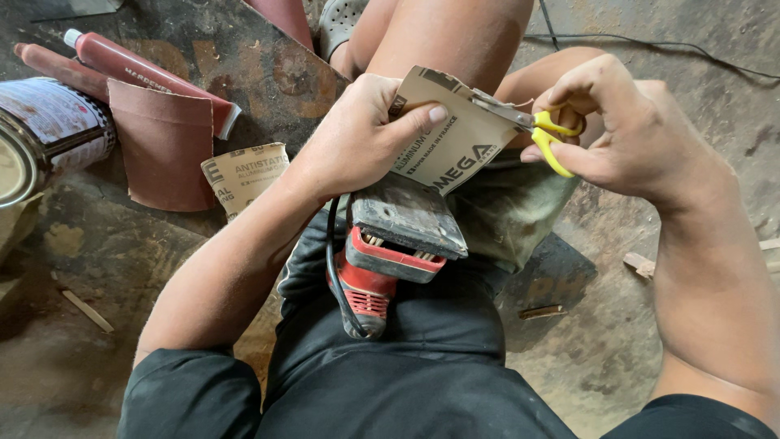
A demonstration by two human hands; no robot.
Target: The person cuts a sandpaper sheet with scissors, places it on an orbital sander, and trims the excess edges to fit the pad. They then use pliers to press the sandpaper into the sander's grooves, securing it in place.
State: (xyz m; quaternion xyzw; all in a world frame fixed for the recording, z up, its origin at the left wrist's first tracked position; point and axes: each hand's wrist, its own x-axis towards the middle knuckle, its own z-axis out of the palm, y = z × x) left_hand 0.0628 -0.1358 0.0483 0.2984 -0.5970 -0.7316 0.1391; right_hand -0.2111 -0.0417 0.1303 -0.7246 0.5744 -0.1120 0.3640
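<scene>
Seen from the head camera, we sit on a dirty concrete floor (666,341) in dark shorts (422,366), knees up, looking down at our own two hands. Our left hand (357,134) grips a sheet of sandpaper (455,142) from its left edge, thumb pressed flat across the tan printed backing, and holds it just above our lap. Our right hand (626,130) is closed through the yellow handles of a small pair of scissors (536,126), whose metal blades lie against the sheet's upper right edge; how far they bite into the paper we cannot tell. Directly beneath the sheet, resting on our lap, lies a red and grey power sander (390,252), its scuffed flat base turned upward and its black cord (333,276) looping down beside it.

To the left, on the floor, lie a second piece of sandpaper (244,175) showing its printed back and, just beside it, a reddish-brown piece (162,142) with its grit side up. Behind that piece lies a dark red tube (146,73) with a white cap, and a metal can (41,138) sits at the left edge of the frame. Small wood scraps (638,264) are scattered on the floor to the right.
</scene>
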